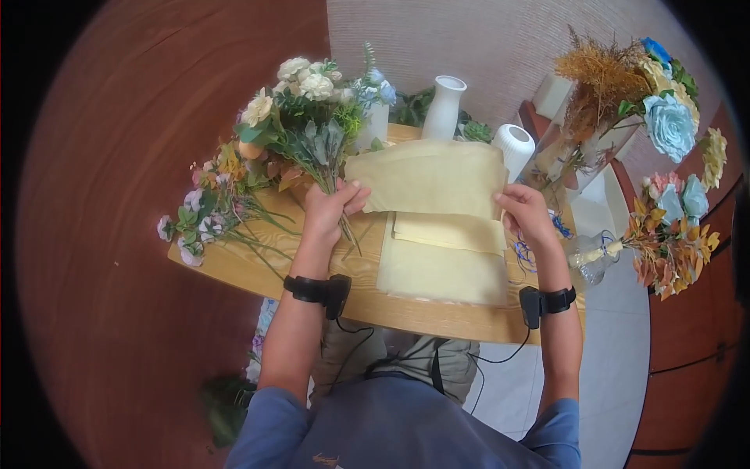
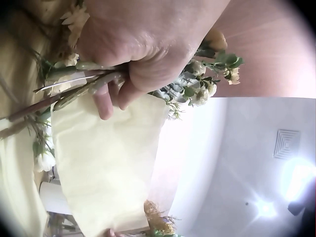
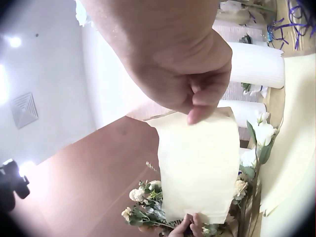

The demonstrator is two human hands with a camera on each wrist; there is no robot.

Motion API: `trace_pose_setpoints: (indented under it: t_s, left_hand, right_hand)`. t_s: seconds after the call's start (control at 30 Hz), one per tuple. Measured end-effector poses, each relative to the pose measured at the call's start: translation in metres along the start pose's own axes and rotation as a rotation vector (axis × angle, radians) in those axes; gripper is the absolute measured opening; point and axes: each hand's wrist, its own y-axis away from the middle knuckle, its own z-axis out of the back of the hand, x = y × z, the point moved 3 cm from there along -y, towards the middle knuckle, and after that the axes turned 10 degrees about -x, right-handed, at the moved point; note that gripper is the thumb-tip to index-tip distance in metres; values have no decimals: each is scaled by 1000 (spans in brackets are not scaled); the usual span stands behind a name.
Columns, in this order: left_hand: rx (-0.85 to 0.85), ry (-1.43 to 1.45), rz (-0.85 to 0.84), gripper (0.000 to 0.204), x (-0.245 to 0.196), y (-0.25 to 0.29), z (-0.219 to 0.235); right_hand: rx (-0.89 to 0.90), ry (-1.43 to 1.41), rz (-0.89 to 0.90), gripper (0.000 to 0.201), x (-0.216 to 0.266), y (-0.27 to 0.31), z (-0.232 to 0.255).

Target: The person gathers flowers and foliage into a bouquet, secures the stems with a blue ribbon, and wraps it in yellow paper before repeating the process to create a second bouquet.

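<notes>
My left hand (image 1: 332, 209) grips the stems of a bouquet (image 1: 312, 117) of cream and white flowers with grey-green leaves. The stem ends (image 2: 54, 98) stick out below that hand in the left wrist view. Between both hands a sheet of pale yellow wrapping paper (image 1: 430, 178) is held up. Its left edge lies at the left fingers, while my right hand (image 1: 527, 213) pinches the right edge between thumb and fingers. Beneath it, more yellow wrapping paper (image 1: 445, 270) lies on the wooden table (image 1: 351, 293).
Loose flowers (image 1: 203, 211) with long stems lie at the table's left. White vases (image 1: 445, 105) stand along the back. At the right are a glass vase (image 1: 598, 254) with orange leaves, tangled blue ribbon (image 1: 525, 254) and a taller arrangement (image 1: 609, 86) with dried stems.
</notes>
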Motion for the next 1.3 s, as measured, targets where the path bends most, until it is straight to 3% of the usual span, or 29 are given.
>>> trace_pose_setpoints:
  t_s: [0.23, 0.57, 0.73, 0.77, 0.83, 0.9, 1.13, 1.17, 1.3]
  left_hand:
    - [-10, -1, -8, 28, -4, -1, -2]
    - [-44, 14, -29, 28, -4, -6, 4]
    - [-37, -8, -34, 26, 0, -6, -2]
    - [-31, 0, -43, 22, 0, -5, -4]
    - [-33, 8, -53, 20, 0, -4, -1]
    - [-36, -63, -41, 22, 3, -3, 6]
    - [-69, 2, 110, 33, 65, -3, 11]
    - [-71, 8, 143, 43, 71, -2, 10]
    - [-60, 6, 153, 44, 82, -5, 10]
  right_hand:
    - [-91, -255, -68, 24, -9, 0, -4]
    - [-32, -188, -20, 24, -14, 8, -6]
    - [-170, -217, 46, 22, -21, 10, 1]
    - [-169, -217, 47, 22, -26, 7, 10]
    - [-380, -264, 7, 21, -40, -2, 45]
    - [-397, -293, -39, 21, -46, -3, 60]
    - [-372, -89, -167, 25, -85, -2, 76]
    - [-371, -89, -166, 25, -90, -2, 78]
    - [-356, -4, -153, 26, -104, -3, 80]
